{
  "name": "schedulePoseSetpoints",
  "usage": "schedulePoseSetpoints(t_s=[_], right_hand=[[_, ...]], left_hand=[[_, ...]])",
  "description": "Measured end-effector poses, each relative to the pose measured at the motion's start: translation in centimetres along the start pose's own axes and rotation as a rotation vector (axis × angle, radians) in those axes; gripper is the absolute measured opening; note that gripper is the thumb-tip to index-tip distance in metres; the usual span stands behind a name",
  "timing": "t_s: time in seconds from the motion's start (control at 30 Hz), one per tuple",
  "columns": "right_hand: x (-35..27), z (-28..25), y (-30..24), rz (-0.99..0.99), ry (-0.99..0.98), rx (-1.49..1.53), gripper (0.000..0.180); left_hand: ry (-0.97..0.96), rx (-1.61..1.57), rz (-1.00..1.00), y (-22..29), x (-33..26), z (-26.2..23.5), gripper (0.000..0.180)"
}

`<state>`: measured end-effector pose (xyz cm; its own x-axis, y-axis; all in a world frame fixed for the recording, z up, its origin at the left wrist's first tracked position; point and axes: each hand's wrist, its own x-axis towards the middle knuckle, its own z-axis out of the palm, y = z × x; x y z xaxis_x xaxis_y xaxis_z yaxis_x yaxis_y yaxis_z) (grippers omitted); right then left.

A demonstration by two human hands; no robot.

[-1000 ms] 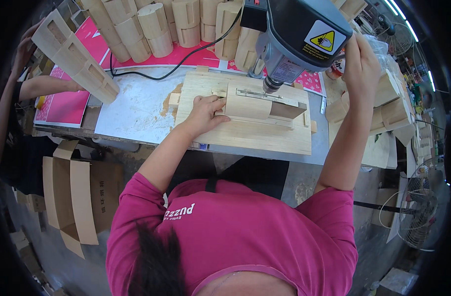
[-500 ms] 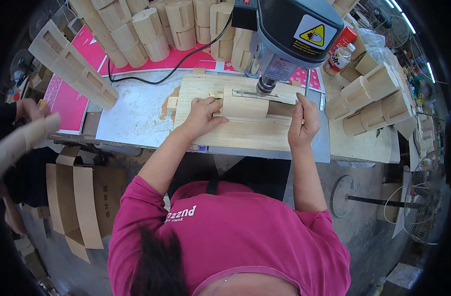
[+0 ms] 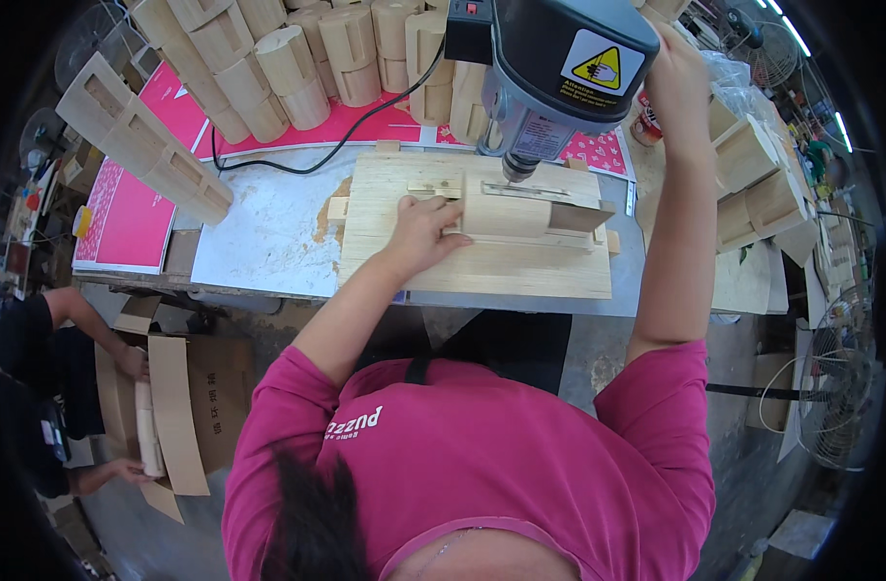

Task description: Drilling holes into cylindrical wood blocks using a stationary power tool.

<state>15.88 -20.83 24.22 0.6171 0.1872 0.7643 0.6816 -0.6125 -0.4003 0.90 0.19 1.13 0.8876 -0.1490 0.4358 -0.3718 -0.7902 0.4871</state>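
A rounded wooden block (image 3: 504,215) with a long slot and a recess lies on a pale wooden board (image 3: 511,278), beneath the chuck (image 3: 519,170) of a bench drill press (image 3: 569,58). My left hand (image 3: 423,235) grips the block's left end, fingers bent at its upper edge and thumb lower down. Up beside the drill head's right side is my right hand (image 3: 677,66), its arm stretched far forward. Motion smears that hand and its fingers do not show clearly, so whether it holds anything is hidden.
Wooden cylinders (image 3: 293,77) crowd the bench's back; a tall one (image 3: 142,140) stands left, more (image 3: 762,184) at right. A black cable (image 3: 307,169) crosses the bench. At lower left a co-worker's hands (image 3: 133,363) hold a wooden cylinder (image 3: 148,426) over a cardboard box (image 3: 181,416).
My right hand has left the block's right end and risen to the drill press. The block and my left hand have shifted right. The co-worker's cylinder has come down to the box.
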Motion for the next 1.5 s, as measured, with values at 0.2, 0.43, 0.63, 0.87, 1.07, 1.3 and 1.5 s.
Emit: schedulePoseSetpoints(t_s=[0.2,0.43,0.63,0.87,1.07,1.3,1.5], right_hand=[[-0.6,-0.4,-0.2,-0.030,0.014,0.094,0.036],[-11.6,-2.7,-3.5,-0.032,0.036,0.206,0.014],[-18.5,2.7,0.6,-0.070,0.097,0.290,0.013],[-18.3,2.9,0.8,-0.155,0.096,0.284,0.010],[-7.6,-1.4,-2.8,-0.092,0.159,0.212,0.018],[0.2,1.1,1.2,0.033,-0.033,0.135,0.032],[-7.7,-0.4,6.6,0.300,-0.466,0.360,0.037]], left_hand=[[-0.021,-0.007,-0.044,0.5,0.2,0.4,0.042],[-0.039,-0.005,-0.068,0.3,0.0,0.3,0.040],[-0.029,-0.007,-0.051,0.3,0.1,0.3,0.041],[-0.039,-0.012,-0.062,0.4,0.0,0.3,0.043],[-0.024,0.009,-0.086,0.0,-0.6,0.5,0.041],[0.019,-0.140,-0.225,1.7,0.5,0.7,0.045],[0.057,-0.284,-0.385,2.9,0.8,1.0,0.047]])
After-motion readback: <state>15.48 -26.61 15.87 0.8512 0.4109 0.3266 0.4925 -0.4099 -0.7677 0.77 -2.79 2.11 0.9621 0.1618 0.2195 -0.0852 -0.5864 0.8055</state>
